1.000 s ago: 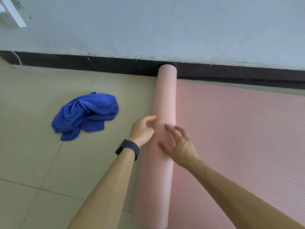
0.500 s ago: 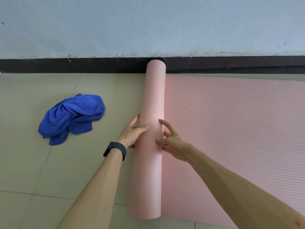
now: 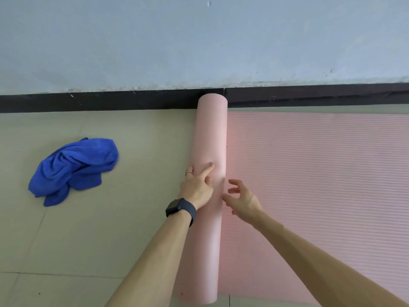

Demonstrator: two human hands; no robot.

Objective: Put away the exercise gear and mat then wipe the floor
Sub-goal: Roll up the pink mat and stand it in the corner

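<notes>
A pink exercise mat (image 3: 314,173) lies on the floor, its left part rolled into a long tube (image 3: 210,134) that runs from the baseboard toward me. My left hand (image 3: 197,187), with a dark watch on the wrist, rests on the left side of the roll, fingers stretched up along it. My right hand (image 3: 241,198) hovers just right of the roll over the flat mat, fingers spread and loosely bent, holding nothing. A crumpled blue cloth (image 3: 75,169) lies on the tiles to the left.
A pale wall (image 3: 199,41) with a black baseboard (image 3: 99,103) closes the far side; the roll's far end touches it. Beige floor tiles (image 3: 77,240) extend left and toward me.
The roll has shifted right over the flat mat. My right hand has come off the roll and now hovers beside it. My left hand has slid further onto the roll.
</notes>
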